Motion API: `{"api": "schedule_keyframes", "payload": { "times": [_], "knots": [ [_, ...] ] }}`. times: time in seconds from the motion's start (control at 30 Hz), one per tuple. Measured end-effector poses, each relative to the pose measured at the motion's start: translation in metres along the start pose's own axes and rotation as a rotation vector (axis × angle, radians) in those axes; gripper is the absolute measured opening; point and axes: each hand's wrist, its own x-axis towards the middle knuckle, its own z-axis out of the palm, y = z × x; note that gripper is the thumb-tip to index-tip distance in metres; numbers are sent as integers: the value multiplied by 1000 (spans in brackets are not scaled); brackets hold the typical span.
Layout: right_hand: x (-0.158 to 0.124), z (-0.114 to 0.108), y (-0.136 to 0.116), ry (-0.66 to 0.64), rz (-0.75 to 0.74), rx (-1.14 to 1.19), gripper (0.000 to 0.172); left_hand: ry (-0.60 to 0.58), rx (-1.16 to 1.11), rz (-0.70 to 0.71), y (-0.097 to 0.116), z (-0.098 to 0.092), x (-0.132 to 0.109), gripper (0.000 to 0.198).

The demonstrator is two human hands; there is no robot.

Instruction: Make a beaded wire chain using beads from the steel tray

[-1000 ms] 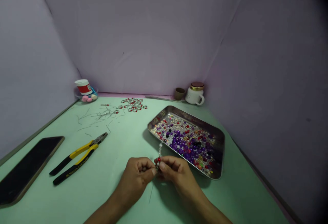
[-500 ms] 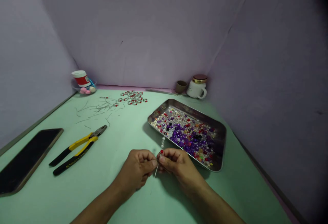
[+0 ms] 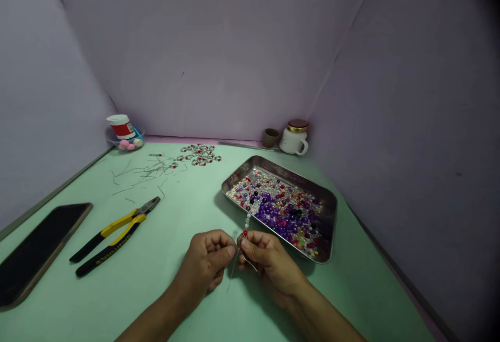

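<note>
Between my two hands is a thin wire (image 3: 233,271) strung with several clear or white beads (image 3: 247,222) and one red bead (image 3: 245,233). The beads stand up above my fingertips, close to the tray's near edge. My right hand (image 3: 269,258) pinches the wire just below the red bead. My left hand (image 3: 211,258) is closed at the same spot, thumb pressed to the curled fingers, on the wire. Two wire ends stick out below: one slants down between the hands, the other lies across my right fingers. The exact grip point is hidden by the fingertips.
A metal tray (image 3: 334,227) of mixed beads stands on the right. Pliers (image 3: 117,235) and a phone (image 3: 42,251) lie left. Behind are loose wires (image 3: 150,167), beaded rings (image 3: 199,154), a bowl (image 3: 113,138) holding a red-white tub (image 3: 122,127), a small cup (image 3: 271,137) and a lidded mug (image 3: 292,140).
A second wire end now shows over my right fingers, and the end between the hands hangs lower. The camera view has shifted slightly; both hands keep their pinch.
</note>
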Motion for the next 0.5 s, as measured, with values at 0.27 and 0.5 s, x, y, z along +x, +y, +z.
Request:
{"api": "schedule_keyframes", "payload": {
  "times": [0.27,0.5],
  "knots": [
    [1,3,8,97,-83,96,27,81,153,167,-1,6,-1,20],
    [-2,5,13,119,-147,-2,21,146,318,161,1,7,1,18]
  ]
}}
